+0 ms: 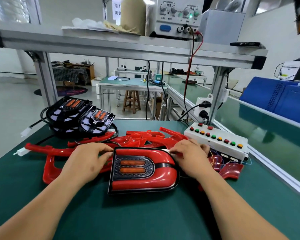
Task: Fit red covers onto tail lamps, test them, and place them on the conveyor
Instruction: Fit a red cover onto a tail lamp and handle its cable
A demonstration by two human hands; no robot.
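as left hand (87, 161) and right hand (189, 157) grip it, tail lamp (142, 170) rests.

Showing a white wall (275, 32), a pale grey floor (16, 94), a green-topped table (132, 83), a wooden stool (131, 101), an aluminium shelf (111, 44) overhead.

A tall brown paper roll (133, 15) stands upright on the grey aluminium shelf (111, 44) above the green worktop (145, 213). A brown wooden stool (131, 101) stands by a far green-topped table (128, 83). A blue plastic crate (274, 97) lies well to its right.
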